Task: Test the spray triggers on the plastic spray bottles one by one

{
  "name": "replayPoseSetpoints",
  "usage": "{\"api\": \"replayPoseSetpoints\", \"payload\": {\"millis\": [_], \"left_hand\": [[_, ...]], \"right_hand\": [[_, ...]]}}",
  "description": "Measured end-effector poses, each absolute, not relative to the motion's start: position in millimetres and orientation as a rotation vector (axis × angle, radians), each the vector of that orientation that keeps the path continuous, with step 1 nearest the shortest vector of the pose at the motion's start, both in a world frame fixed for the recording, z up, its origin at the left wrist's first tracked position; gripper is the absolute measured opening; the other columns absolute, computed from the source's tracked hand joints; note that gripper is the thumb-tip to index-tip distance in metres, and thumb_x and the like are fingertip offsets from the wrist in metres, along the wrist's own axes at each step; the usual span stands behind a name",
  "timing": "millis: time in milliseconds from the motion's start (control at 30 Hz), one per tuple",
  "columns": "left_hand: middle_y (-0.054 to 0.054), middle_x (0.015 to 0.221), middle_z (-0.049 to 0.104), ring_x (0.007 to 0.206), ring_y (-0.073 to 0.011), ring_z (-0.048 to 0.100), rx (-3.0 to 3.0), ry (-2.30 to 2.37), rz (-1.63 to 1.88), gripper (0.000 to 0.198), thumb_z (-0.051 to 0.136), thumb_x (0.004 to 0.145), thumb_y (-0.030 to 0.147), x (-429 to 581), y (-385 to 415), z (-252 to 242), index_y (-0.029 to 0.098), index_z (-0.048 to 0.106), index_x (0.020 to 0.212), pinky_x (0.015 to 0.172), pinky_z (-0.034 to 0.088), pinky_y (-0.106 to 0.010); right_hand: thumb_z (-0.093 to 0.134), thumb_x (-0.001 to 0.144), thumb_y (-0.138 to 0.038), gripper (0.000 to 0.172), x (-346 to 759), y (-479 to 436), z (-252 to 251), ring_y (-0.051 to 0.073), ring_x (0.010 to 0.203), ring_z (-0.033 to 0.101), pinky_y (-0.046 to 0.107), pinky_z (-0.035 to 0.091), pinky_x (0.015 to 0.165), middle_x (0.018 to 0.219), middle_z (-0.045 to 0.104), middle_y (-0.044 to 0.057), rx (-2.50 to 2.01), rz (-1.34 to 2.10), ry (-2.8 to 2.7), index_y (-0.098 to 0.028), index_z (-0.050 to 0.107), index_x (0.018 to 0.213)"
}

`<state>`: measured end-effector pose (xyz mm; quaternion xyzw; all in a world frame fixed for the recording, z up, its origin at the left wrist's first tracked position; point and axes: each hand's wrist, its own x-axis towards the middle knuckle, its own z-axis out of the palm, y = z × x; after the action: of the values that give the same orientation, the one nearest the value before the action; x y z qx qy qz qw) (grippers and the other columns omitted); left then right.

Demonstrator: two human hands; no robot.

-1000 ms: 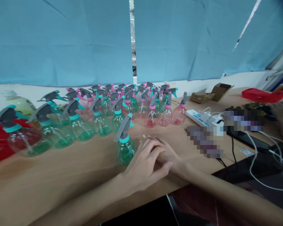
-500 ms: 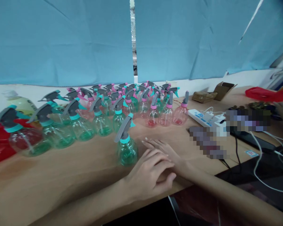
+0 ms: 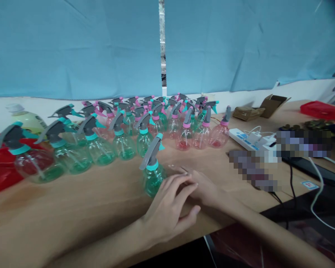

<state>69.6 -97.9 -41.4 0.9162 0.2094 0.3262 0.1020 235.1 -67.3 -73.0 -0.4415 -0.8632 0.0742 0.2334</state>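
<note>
My left hand (image 3: 167, 206) is held over the table with its fingers apart and nothing in them. Its fingertips lie over or against the back of my right hand (image 3: 205, 186), which rests low at the wood surface with fingers stretched to the left, partly hidden. Just left of both hands stands a clear green spray bottle (image 3: 153, 182) with a grey trigger head and turquoise collar. It is upright, and my left hand covers its lower right side; I cannot tell whether they touch.
Behind stand several green spray bottles (image 3: 100, 150) and pink spray bottles (image 3: 201, 137). A red plastic bag (image 3: 2, 163) lies at the left. On the right are a white power strip (image 3: 241, 138) with cables, an open cardboard box (image 3: 273, 106) and a red item (image 3: 321, 110).
The view has shifted slightly, moving the bottles a little to the right in the picture. My left hand has slid a little left relative to the nearest bottle, its fingers bending slightly more.
</note>
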Motion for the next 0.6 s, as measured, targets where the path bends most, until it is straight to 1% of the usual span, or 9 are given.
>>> {"api": "replayPoseSetpoints", "payload": {"millis": [67, 200, 267, 333, 400, 467, 500, 533, 600], "left_hand": [[-0.015, 0.122, 0.053, 0.117, -0.0268, 0.047, 2.692, 0.622, 0.957, 0.037, 0.055, 0.081, 0.024, 69.1, -98.5, -40.2, 0.014, 0.052, 0.117, 0.097, 0.042, -0.047], [-0.012, 0.111, 0.060, 0.110, -0.0233, 0.052, 2.671, 0.428, 1.007, 0.036, 0.058, 0.078, 0.015, 62.0, -103.9, -36.3, 0.015, 0.053, 0.113, 0.095, 0.045, -0.041], [-0.010, 0.103, 0.062, 0.102, -0.0212, 0.055, 2.628, 0.399, 1.052, 0.035, 0.057, 0.075, 0.008, 50.4, -105.1, -34.6, 0.016, 0.053, 0.110, 0.088, 0.049, -0.037], [-0.007, 0.090, 0.061, 0.087, -0.0189, 0.057, 2.553, 0.444, 1.122, 0.029, 0.054, 0.075, 0.005, 32.6, -103.1, -34.2, 0.018, 0.054, 0.101, 0.074, 0.052, -0.033], [-0.002, 0.074, 0.055, 0.072, -0.0164, 0.055, 2.468, 0.627, 1.245, 0.015, 0.052, 0.076, 0.007, 12.3, -97.7, -35.1, 0.020, 0.052, 0.085, 0.062, 0.049, -0.031], [0.001, 0.068, 0.049, 0.065, -0.0146, 0.052, 2.392, 0.941, 1.283, 0.012, 0.053, 0.080, 0.014, -4.6, -88.9, -35.9, 0.021, 0.044, 0.074, 0.058, 0.045, -0.029], [0.001, 0.070, 0.049, 0.065, -0.0146, 0.052, 2.352, 1.123, 1.255, 0.013, 0.055, 0.080, 0.018, -10.0, -83.4, -35.7, 0.021, 0.043, 0.076, 0.060, 0.046, -0.030], [0.000, 0.076, 0.052, 0.069, -0.0156, 0.054, 2.300, 1.263, 1.248, 0.014, 0.058, 0.079, 0.024, -12.9, -77.2, -34.8, 0.021, 0.044, 0.082, 0.065, 0.047, -0.033], [-0.007, 0.105, 0.054, 0.090, -0.0208, 0.057, 2.208, 1.350, 1.159, 0.037, 0.064, 0.076, 0.031, -11.3, -63.7, -30.2, 0.022, 0.043, 0.106, 0.078, 0.049, -0.040]], "right_hand": [[0.046, 0.086, -0.022, 0.046, 235.2, -66.6, -75.4, 0.021, 0.105, 0.059, 0.033, 0.051, 0.079, 0.122, 0.058, 0.005, -1.205, 0.239, -2.359, -0.027, 0.040, 0.132], [0.040, 0.092, -0.031, 0.036, 233.3, -61.9, -75.4, 0.020, 0.091, 0.065, 0.033, 0.051, 0.072, 0.105, 0.067, 0.005, -1.288, 0.346, -2.285, -0.024, 0.046, 0.127], [0.039, 0.093, -0.034, 0.035, 233.4, -60.4, -71.8, 0.021, 0.094, 0.064, 0.034, 0.050, 0.075, 0.107, 0.067, 0.007, -1.332, 0.390, -2.223, -0.022, 0.050, 0.124], [0.043, 0.091, -0.040, 0.038, 233.9, -61.0, -68.0, 0.023, 0.099, 0.062, 0.037, 0.049, 0.080, 0.111, 0.065, 0.009, -1.346, 0.411, -2.184, -0.022, 0.052, 0.123], [0.050, 0.085, -0.049, 0.050, 233.3, -63.5, -66.2, 0.025, 0.102, 0.060, 0.040, 0.048, 0.083, 0.114, 0.063, 0.011, -1.336, 0.437, -2.170, -0.021, 0.049, 0.126], [0.057, 0.077, -0.057, 0.068, 229.7, -66.2, -66.9, 0.028, 0.110, 0.055, 0.044, 0.045, 0.089, 0.122, 0.058, 0.012, -1.310, 0.482, -2.172, -0.021, 0.041, 0.132], [0.060, 0.073, -0.059, 0.077, 226.7, -67.0, -67.6, 0.030, 0.115, 0.052, 0.046, 0.043, 0.092, 0.128, 0.054, 0.013, -1.295, 0.501, -2.168, -0.021, 0.037, 0.135], [0.061, 0.070, -0.061, 0.084, 222.8, -67.1, -68.2, 0.031, 0.120, 0.047, 0.048, 0.041, 0.094, 0.133, 0.049, 0.014, -1.281, 0.517, -2.162, -0.021, 0.033, 0.138], [0.063, 0.066, -0.063, 0.094, 213.7, -65.3, -68.1, 0.032, 0.125, 0.041, 0.050, 0.038, 0.096, 0.138, 0.042, 0.015, -1.238, 0.551, -2.147, -0.020, 0.026, 0.140]]}}
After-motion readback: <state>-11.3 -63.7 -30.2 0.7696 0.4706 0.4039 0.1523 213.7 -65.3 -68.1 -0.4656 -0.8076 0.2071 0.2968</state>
